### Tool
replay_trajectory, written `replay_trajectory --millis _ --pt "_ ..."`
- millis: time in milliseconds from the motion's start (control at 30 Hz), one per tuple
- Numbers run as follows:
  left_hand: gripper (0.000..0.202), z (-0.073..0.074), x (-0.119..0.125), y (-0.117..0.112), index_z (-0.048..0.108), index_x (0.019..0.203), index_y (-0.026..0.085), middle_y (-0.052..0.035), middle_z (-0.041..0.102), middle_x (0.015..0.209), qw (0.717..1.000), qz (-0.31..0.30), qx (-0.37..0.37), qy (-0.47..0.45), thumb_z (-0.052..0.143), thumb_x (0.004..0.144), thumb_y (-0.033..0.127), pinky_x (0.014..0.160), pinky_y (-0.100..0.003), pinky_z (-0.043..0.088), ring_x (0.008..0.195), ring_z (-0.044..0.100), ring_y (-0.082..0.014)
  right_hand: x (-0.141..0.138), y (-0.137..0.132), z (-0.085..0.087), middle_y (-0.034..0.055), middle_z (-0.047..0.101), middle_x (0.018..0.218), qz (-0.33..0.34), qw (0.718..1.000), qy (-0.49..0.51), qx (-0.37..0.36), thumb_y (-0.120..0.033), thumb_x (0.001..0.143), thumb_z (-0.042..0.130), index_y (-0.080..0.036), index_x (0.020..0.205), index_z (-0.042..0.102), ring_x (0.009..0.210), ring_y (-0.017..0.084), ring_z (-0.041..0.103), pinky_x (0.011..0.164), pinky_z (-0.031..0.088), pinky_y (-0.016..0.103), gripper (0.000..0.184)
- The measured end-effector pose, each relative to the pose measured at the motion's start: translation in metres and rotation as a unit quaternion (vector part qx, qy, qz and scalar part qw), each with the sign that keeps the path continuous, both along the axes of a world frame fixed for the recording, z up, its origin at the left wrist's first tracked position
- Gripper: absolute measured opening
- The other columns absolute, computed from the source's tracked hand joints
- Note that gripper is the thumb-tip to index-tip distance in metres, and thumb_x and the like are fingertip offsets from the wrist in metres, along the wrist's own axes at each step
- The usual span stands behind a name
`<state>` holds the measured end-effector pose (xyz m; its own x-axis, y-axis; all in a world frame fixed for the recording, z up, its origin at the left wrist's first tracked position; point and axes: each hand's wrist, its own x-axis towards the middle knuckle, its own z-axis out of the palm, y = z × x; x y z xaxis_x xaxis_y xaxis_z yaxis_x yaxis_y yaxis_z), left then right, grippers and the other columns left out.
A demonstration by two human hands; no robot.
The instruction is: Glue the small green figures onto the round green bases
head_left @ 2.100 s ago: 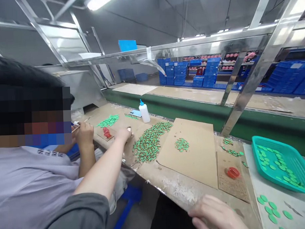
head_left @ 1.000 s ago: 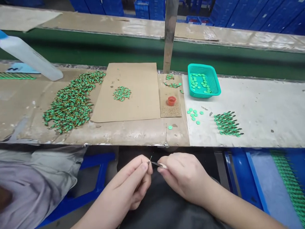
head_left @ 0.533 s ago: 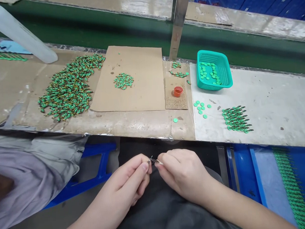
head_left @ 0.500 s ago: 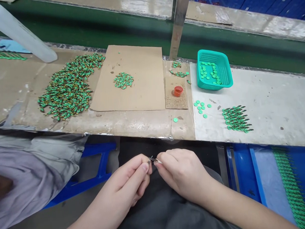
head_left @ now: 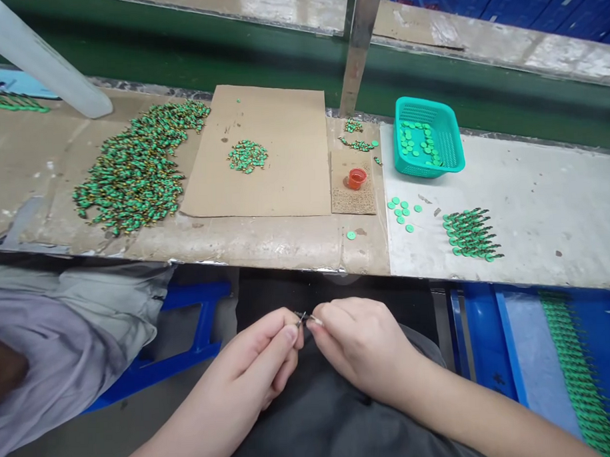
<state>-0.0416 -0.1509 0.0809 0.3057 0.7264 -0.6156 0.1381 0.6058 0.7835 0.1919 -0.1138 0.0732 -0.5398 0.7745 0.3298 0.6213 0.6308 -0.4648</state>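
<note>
Above my lap, just off the table's front edge, both hands meet with their fingertips close together. My left hand (head_left: 269, 353) is closed in a pinch on a small thin dark piece (head_left: 301, 318) whose kind is too small to make out. Facing it, my right hand (head_left: 362, 343) is closed too, with a short pale tip (head_left: 315, 319) showing between thumb and forefinger; most of what it grips is hidden. On the table beyond lie a loose green disc (head_left: 351, 235) and a small red cup (head_left: 356, 179) on a cardboard piece (head_left: 353, 203).
A large heap of small green-and-dark parts (head_left: 133, 174) lies left of a cardboard sheet (head_left: 283, 189) bearing a smaller pile (head_left: 247, 156). Rightward are a green basket (head_left: 429, 167) of discs and rows of assembled pieces (head_left: 470, 235). A blue tray (head_left: 494, 362) holds more. Someone sits at left (head_left: 74, 350).
The hands keep nearly the same place and grip. The small dark piece between the fingertips has shifted its angle slightly. The camera view has moved a little.
</note>
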Motion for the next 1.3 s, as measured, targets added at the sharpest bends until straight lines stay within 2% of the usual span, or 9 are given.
replay_trajectory --millis 100,233,333,467,600,700,833,1000,1300 --pt "0.069 -0.001 -0.0013 -0.0021 0.061 0.094 0.025 0.0038 0.05 0.072 1.0 -0.004 -0.01 0.0 0.061 0.107 0.093 0.048 -0.022 0.024 0.058 0.03 -0.0103 -0.0001 -0.0012 -0.0014 -0.0011 0.074 0.075 -0.041 0.999 -0.01 -0.008 -0.028 0.131 0.041 -0.025 0.09 0.064 0.063 0.016 0.071 0.065 0.046 0.033 0.047" --pt "0.071 -0.0017 -0.0038 -0.0042 0.058 0.092 0.024 0.0039 0.049 0.072 1.0 -0.002 -0.017 -0.003 0.061 0.107 0.093 0.048 -0.022 0.024 0.058 0.03 -0.0101 -0.0013 -0.0024 -0.005 -0.0014 0.076 0.076 -0.008 1.0 -0.002 -0.02 -0.03 0.13 0.044 -0.025 0.094 0.066 0.066 0.016 0.072 0.066 0.047 0.034 0.043" --pt "0.071 -0.0033 -0.0046 -0.0038 0.06 0.095 0.024 0.0045 0.049 0.072 1.0 -0.008 -0.02 -0.002 0.061 0.107 0.094 0.049 -0.021 0.026 0.059 0.03 -0.0103 -0.002 -0.003 -0.0076 -0.0019 0.074 0.073 -0.048 0.998 -0.022 -0.037 -0.027 0.129 0.046 -0.025 0.089 0.063 0.062 0.016 0.07 0.064 0.045 0.033 0.044" --pt "0.074 -0.0063 -0.0041 -0.0024 0.058 0.092 0.024 0.0048 0.049 0.072 1.0 -0.009 -0.019 0.008 0.061 0.105 0.097 0.047 -0.021 0.024 0.057 0.028 -0.0092 -0.0027 -0.0042 -0.0079 -0.0017 0.075 0.077 0.003 0.999 0.0 -0.047 -0.03 0.13 0.045 -0.025 0.093 0.066 0.067 0.016 0.072 0.067 0.049 0.033 0.043" --pt "0.075 -0.0061 -0.0024 -0.0013 0.06 0.094 0.024 0.0044 0.05 0.073 1.0 -0.011 -0.003 0.021 0.059 0.104 0.098 0.049 -0.021 0.028 0.059 0.032 -0.0097 -0.0035 -0.0049 -0.0064 -0.0012 0.074 0.074 -0.04 0.998 -0.008 -0.049 -0.028 0.131 0.042 -0.024 0.089 0.066 0.063 0.016 0.072 0.065 0.047 0.034 0.048" --pt "0.076 -0.0054 -0.001 0.0 0.057 0.089 0.024 0.0039 0.05 0.073 0.999 -0.012 0.006 0.034 0.058 0.105 0.099 0.049 -0.021 0.03 0.058 0.033 -0.0095 -0.0032 -0.0049 -0.0057 -0.0013 0.075 0.077 0.0 0.999 0.01 -0.051 -0.031 0.131 0.041 -0.023 0.093 0.069 0.067 0.016 0.075 0.067 0.049 0.033 0.048" --pt "0.075 -0.0063 -0.0011 0.0002 0.058 0.09 0.024 0.004 0.051 0.074 0.999 -0.018 0.017 0.043 0.057 0.106 0.098 0.047 -0.022 0.027 0.056 0.032 -0.0088 -0.0019 -0.005 -0.0067 -0.0012 0.074 0.074 -0.036 0.998 0.006 -0.05 -0.029 0.132 0.04 -0.023 0.089 0.066 0.063 0.016 0.073 0.065 0.047 0.033 0.05" --pt "0.076 -0.0086 -0.0028 -0.0017 0.057 0.089 0.025 0.0042 0.051 0.074 0.998 -0.018 0.025 0.051 0.057 0.105 0.099 0.046 -0.022 0.027 0.055 0.032 -0.0086 -0.0019 -0.0072 -0.0074 -0.0016 0.075 0.076 -0.015 0.998 0.013 -0.055 -0.031 0.131 0.041 -0.024 0.091 0.067 0.065 0.016 0.074 0.066 0.048 0.033 0.048" --pt "0.078 0.001 0.0039 0.0053 0.056 0.087 0.026 0.0044 0.051 0.07 0.994 -0.031 0.075 0.077 0.054 0.103 0.102 0.046 -0.023 0.028 0.054 0.033 -0.01 -0.0029 -0.0085 -0.0072 -0.0013 0.075 0.075 -0.036 0.998 0.017 -0.056 -0.03 0.131 0.042 -0.024 0.089 0.066 0.064 0.016 0.075 0.065 0.048 0.033 0.048"
